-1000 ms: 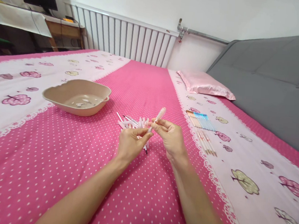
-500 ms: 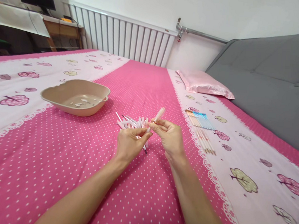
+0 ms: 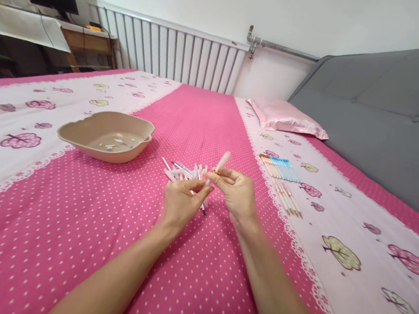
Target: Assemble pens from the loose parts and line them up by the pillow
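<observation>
Over the pink dotted bedspread (image 3: 77, 223) my two hands meet at the centre. My right hand (image 3: 236, 193) is closed round a pale pink pen (image 3: 222, 161) whose capped end sticks up and away from me. My left hand (image 3: 180, 201) pinches the pen's near end with thumb and fingers. Just beyond the hands lies a loose pile of pens and pen parts (image 3: 184, 171) on the bedspread.
A beige bowl (image 3: 81, 137) holding small white bits sits to the left. Rows of assembled pens (image 3: 281, 169) lie to the right on the pale strip. A pink pillow (image 3: 285, 118), grey headboard (image 3: 383, 119) and white radiator (image 3: 175, 50) lie beyond.
The hands have hardly moved. The pen in my right hand has slid a little lower, with less of it sticking out above the fingers.
</observation>
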### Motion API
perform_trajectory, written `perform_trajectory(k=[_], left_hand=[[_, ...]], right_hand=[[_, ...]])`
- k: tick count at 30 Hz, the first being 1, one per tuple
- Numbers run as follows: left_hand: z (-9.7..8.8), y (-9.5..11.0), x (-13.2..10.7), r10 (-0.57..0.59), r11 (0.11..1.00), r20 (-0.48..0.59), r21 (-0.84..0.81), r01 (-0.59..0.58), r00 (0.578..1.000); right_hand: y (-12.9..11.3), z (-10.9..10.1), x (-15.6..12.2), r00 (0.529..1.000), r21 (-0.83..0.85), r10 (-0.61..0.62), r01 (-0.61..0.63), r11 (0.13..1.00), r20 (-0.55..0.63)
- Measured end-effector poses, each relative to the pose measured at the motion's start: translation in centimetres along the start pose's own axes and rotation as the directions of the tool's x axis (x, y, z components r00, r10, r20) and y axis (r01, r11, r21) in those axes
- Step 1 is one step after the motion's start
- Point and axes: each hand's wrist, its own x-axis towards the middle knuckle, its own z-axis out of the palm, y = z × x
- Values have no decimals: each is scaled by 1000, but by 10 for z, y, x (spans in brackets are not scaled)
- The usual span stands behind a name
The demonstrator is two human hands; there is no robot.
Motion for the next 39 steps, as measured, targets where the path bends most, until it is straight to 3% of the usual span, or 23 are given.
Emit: perform_trajectory(k=[6, 11, 15, 21, 26, 31, 39], left_hand=[[1, -4, 1, -22, 998, 11, -51, 22, 1000], [3, -10, 6, 27, 974, 118, -228, 1, 993], [2, -9, 13, 42, 873, 217, -483, 70, 975], [-1, -10, 20, -79, 698, 224, -683, 214, 972], [-4, -13, 22, -167, 642, 231, -712, 283, 959], [-2, -14, 22, -131, 590, 256, -756, 283, 958], [0, -16, 21, -100, 642, 277, -716, 275, 956]], right_hand=[[3, -1, 1, 999, -35, -36, 36, 999, 4], [5, -1, 0, 991, -107, -130, 133, 985, 34], [4, -1, 0, 983, -150, -153, 166, 975, 98], [11, -3, 3, 983, -246, -155, 175, 953, 96], [12, 0, 1, 991, -245, -48, 78, 966, 127], [12, 4, -2, 979, -172, 16, 20, 985, 205], [18, 4, -2, 987, -245, -54, 92, 965, 154]])
